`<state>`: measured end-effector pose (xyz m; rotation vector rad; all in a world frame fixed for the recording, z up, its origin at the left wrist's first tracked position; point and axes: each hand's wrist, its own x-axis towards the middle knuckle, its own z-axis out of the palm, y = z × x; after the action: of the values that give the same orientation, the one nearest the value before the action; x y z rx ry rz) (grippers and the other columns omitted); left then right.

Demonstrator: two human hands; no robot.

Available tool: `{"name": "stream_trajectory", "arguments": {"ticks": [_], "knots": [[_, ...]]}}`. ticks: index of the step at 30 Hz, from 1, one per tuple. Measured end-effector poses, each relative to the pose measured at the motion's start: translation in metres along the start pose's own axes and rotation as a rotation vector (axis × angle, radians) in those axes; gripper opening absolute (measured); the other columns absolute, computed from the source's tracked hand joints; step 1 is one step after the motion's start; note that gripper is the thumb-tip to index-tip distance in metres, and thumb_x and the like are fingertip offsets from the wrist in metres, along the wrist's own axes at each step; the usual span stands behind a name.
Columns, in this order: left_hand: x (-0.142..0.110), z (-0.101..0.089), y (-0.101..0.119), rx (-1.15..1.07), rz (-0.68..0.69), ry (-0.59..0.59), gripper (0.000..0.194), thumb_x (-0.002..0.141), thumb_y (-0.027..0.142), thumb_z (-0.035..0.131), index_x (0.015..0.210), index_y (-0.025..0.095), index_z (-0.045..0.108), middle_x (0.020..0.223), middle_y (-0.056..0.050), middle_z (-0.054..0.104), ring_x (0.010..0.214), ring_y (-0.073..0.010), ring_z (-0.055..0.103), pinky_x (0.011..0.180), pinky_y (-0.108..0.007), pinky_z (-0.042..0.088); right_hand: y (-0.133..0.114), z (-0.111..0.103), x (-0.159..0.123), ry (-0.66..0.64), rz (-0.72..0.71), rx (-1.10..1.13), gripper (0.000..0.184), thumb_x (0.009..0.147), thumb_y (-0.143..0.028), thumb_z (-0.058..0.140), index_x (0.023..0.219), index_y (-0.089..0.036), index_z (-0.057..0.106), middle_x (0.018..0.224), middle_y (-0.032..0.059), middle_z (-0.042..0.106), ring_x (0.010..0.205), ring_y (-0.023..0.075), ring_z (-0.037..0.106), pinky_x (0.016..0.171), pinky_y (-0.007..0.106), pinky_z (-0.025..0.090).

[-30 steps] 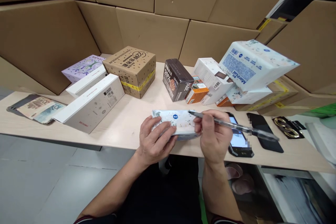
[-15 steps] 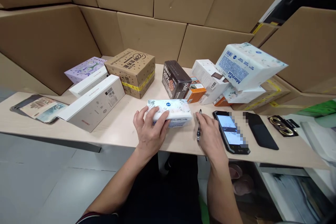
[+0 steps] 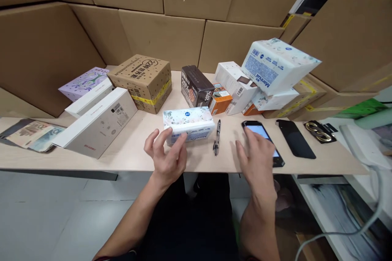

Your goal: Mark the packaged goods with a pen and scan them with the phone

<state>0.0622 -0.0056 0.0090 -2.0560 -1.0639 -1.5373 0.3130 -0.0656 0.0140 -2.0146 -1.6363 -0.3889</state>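
In front of me a white floral tissue pack [image 3: 192, 118] lies on the wooden table [image 3: 147, 138]. My left hand [image 3: 168, 153] is at its near left corner, fingers apart and curved; whether the fingertips touch the pack I cannot tell. To the pack's right rests a pen [image 3: 217, 138], loose on the table. Farther right, my right hand [image 3: 255, 153] hovers over the left side of a smartphone [image 3: 278, 159] with a lit screen. Its fingers are spread and hold nothing, and they cover part of the phone.
At left are banknotes [image 3: 33, 133], white boxes [image 3: 101, 126], a purple box [image 3: 84, 83] and a brown carton [image 3: 143, 81]. Behind the pack stand a dark box [image 3: 196, 85], an orange box [image 3: 220, 100] and stacked tissue packs [image 3: 275, 67]. A black slab [image 3: 297, 138] and sunglasses [image 3: 320, 131] lie at right.
My right hand has let go of the pen and moved right to the phone. My left hand has drawn back from the top of the tissue pack. The view has shifted slightly.
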Motion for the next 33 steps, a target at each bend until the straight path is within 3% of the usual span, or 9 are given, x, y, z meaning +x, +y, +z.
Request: {"name": "stream_trajectory", "arguments": {"ticks": [3, 7, 9, 13, 17, 25, 33], "knots": [[-0.001, -0.003, -0.001, -0.118, 0.099, 0.038, 0.048, 0.073, 0.001, 0.067, 0.114, 0.023, 0.068, 0.112, -0.010, 0.061, 0.115, -0.0283, 0.052, 0.092, -0.042, 0.051, 0.021, -0.012, -0.017, 0.062, 0.220, -0.094, 0.083, 0.088, -0.070, 0.050, 0.147, -0.011, 0.047, 0.139, 0.0272, 0.049, 0.124, 0.0397, 0.047, 0.104, 0.061, 0.037], [0.000, -0.002, 0.003, -0.276, 0.154, -0.062, 0.042, 0.076, 0.001, 0.063, 0.113, 0.020, 0.067, 0.097, -0.009, 0.067, 0.095, -0.0228, 0.061, 0.080, -0.037, 0.055, 0.041, -0.009, -0.026, -0.101, 0.398, -0.097, 0.098, 0.082, -0.078, 0.049, 0.153, -0.011, 0.037, 0.140, 0.0293, 0.047, 0.125, 0.0456, 0.045, 0.099, 0.065, 0.038], [-0.001, 0.000, 0.010, -0.370, 0.119, -0.125, 0.039, 0.080, 0.001, 0.060, 0.114, 0.018, 0.065, 0.093, -0.008, 0.067, 0.085, -0.0199, 0.062, 0.072, -0.034, 0.055, 0.044, -0.004, -0.026, -0.123, 0.411, -0.064, 0.094, 0.084, -0.074, 0.048, 0.153, -0.010, 0.037, 0.135, 0.0285, 0.050, 0.123, 0.0439, 0.047, 0.100, 0.064, 0.039], [-0.007, 0.005, 0.026, -0.468, -0.003, -0.306, 0.032, 0.085, 0.003, 0.056, 0.114, 0.017, 0.063, 0.091, -0.008, 0.067, 0.078, -0.0171, 0.061, 0.066, -0.030, 0.053, 0.043, 0.006, -0.022, -0.038, 0.421, -0.068, 0.086, 0.088, -0.065, 0.046, 0.150, -0.006, 0.042, 0.129, 0.0304, 0.053, 0.117, 0.0423, 0.050, 0.099, 0.062, 0.039], [-0.011, 0.008, 0.031, -0.439, 0.024, -0.495, 0.026, 0.089, 0.006, 0.055, 0.112, 0.014, 0.064, 0.093, -0.009, 0.068, 0.081, -0.0193, 0.063, 0.071, -0.032, 0.054, 0.042, 0.010, -0.023, 0.019, 0.403, -0.075, 0.084, 0.087, -0.066, 0.047, 0.146, -0.006, 0.049, 0.123, 0.0296, 0.055, 0.110, 0.0419, 0.051, 0.094, 0.061, 0.041], [-0.011, 0.006, 0.029, -0.358, 0.082, -0.532, 0.023, 0.089, 0.008, 0.054, 0.110, 0.014, 0.064, 0.088, -0.007, 0.069, 0.076, -0.0198, 0.060, 0.068, -0.033, 0.053, 0.043, 0.015, -0.027, 0.121, 0.329, -0.095, 0.077, 0.087, -0.063, 0.051, 0.142, -0.008, 0.054, 0.117, 0.0265, 0.057, 0.103, 0.0396, 0.052, 0.087, 0.061, 0.043], [-0.011, 0.008, 0.029, -0.336, 0.099, -0.559, 0.023, 0.090, 0.008, 0.053, 0.109, 0.014, 0.064, 0.086, -0.007, 0.068, 0.075, -0.0193, 0.057, 0.068, -0.033, 0.052, 0.041, 0.016, -0.027, 0.123, 0.325, -0.097, 0.078, 0.088, -0.063, 0.049, 0.141, -0.006, 0.055, 0.118, 0.0280, 0.057, 0.105, 0.0407, 0.051, 0.088, 0.061, 0.044]]}}
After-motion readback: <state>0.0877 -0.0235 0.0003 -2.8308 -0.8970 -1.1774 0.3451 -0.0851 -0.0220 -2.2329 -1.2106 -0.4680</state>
